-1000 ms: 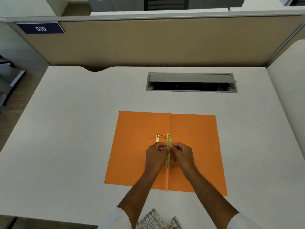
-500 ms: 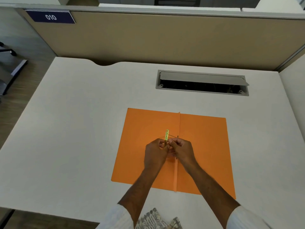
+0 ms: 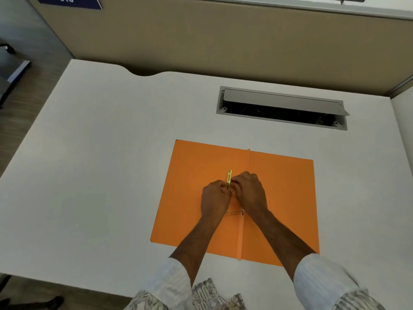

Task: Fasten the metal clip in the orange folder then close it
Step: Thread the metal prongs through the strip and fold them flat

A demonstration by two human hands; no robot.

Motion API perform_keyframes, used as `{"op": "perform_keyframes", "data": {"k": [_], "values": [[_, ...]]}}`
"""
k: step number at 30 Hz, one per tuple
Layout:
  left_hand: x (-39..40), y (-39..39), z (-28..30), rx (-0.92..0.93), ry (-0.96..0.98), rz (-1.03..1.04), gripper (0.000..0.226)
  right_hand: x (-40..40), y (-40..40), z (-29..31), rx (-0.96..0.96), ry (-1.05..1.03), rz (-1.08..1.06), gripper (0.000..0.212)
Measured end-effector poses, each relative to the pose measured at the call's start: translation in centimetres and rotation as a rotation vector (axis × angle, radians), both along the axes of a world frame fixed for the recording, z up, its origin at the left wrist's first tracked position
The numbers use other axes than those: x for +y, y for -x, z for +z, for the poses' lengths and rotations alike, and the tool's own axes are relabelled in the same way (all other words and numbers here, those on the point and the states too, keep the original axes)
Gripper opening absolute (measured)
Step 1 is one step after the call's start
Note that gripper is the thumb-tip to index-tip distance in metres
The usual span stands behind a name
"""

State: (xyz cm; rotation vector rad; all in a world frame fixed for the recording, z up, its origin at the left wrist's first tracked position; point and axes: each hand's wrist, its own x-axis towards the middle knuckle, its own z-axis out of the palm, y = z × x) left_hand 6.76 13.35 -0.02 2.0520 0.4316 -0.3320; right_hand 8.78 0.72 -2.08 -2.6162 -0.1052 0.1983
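Observation:
An orange folder lies open and flat on the white desk, its spine crease running toward me. A gold metal clip bar stands on edge just left of the crease. My left hand pinches the bar's near end from the left. My right hand meets it from the right, fingers closed on the same piece. A thin metal prong sticks out flat between my wrists. The bar's lower part is hidden by my fingers.
A grey cable hatch stands open in the desk beyond the folder. A beige partition wall closes off the far side. The desk's left edge drops to the floor, and a second desk surface adjoins on the right.
The gold bar, earlier lying along the crease, now stands on edge left of it. Both hands shifted slightly away from me, and a prong now shows between my wrists. The camera tilted down.

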Motion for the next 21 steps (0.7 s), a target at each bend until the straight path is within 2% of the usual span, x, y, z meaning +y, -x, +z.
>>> {"op": "perform_keyframes", "data": {"k": [11,17,21], "values": [[-0.3,0.4,-0.4,-0.025,0.009,-0.021,0.012,-0.2,0.0,-0.7,-0.005,-0.071,-0.079,0.019],[-0.4,0.5,-0.7,-0.036,0.023,-0.042,0.014,-0.4,0.3,-0.5,-0.017,-0.094,-0.05,0.019],[-0.1,0.2,-0.6,0.036,0.099,0.0,0.019,-1.2,2.7,-0.8,-0.077,-0.095,-0.118,0.024]]}}
